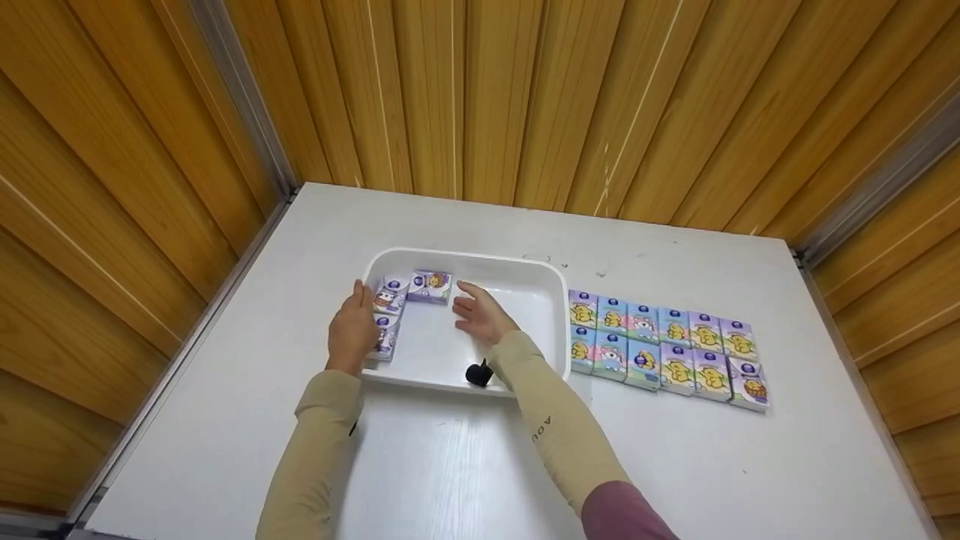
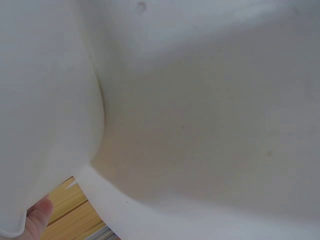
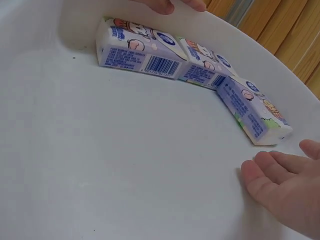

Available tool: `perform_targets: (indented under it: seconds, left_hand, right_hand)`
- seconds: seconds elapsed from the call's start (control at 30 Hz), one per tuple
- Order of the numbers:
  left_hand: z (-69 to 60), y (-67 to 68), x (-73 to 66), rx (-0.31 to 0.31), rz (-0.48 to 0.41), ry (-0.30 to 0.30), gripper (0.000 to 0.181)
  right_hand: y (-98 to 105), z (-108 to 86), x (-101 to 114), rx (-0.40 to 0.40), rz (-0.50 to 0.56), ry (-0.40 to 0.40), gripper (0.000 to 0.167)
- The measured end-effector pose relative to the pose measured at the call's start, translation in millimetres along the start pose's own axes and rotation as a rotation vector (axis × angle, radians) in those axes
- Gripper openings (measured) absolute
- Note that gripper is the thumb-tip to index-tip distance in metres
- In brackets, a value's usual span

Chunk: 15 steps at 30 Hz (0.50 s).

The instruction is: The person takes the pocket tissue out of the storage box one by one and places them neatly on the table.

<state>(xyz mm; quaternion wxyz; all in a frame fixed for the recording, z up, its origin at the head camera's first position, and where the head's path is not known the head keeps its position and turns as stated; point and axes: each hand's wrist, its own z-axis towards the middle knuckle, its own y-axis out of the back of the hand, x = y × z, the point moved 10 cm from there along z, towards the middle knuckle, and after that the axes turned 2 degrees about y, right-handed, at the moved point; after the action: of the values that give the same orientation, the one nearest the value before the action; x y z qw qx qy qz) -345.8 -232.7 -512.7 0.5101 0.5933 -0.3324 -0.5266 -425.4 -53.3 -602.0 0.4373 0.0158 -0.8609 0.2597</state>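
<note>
The white tray [image 1: 442, 386] stands on the table. My left hand [image 1: 352, 330] grips its left wall, with digits on both sides of the rim. Fingers [image 2: 40, 216] of that hand show outside the wall in the left wrist view. Inside, two purple-and-white tissue packs [image 3: 141, 52] lie end to end along the left wall. A third tissue pack [image 3: 252, 111] is at an angle to them, by the far wall. My right hand [image 1: 484, 313] is over the tray floor just right of this pack, fingers loosely extended, holding nothing; a small gap separates them.
Right of the tray, several purple and blue tissue packs [image 1: 675, 371] lie in two close rows on the white table [image 1: 675, 465]. A black device [image 1: 478, 373] sits at my right wrist. Wooden-panel walls [image 1: 525, 105] enclose the back and sides.
</note>
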Motion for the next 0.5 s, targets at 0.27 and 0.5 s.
perform_targets:
  seconds: [0.27, 0.5]
  left_hand:
    - [-0.7, -2.1, -1.5, 0.007, -0.001, 0.000, 0.061]
    - [-0.1, -1.0, 0.2, 0.010, -0.003, 0.007, 0.061]
  right_hand:
    - [-20, -20.4, 6, 0.083, -0.043, 0.009, 0.069]
    - [-23, -24.1, 8, 0.107, -0.003, -0.008, 0.073]
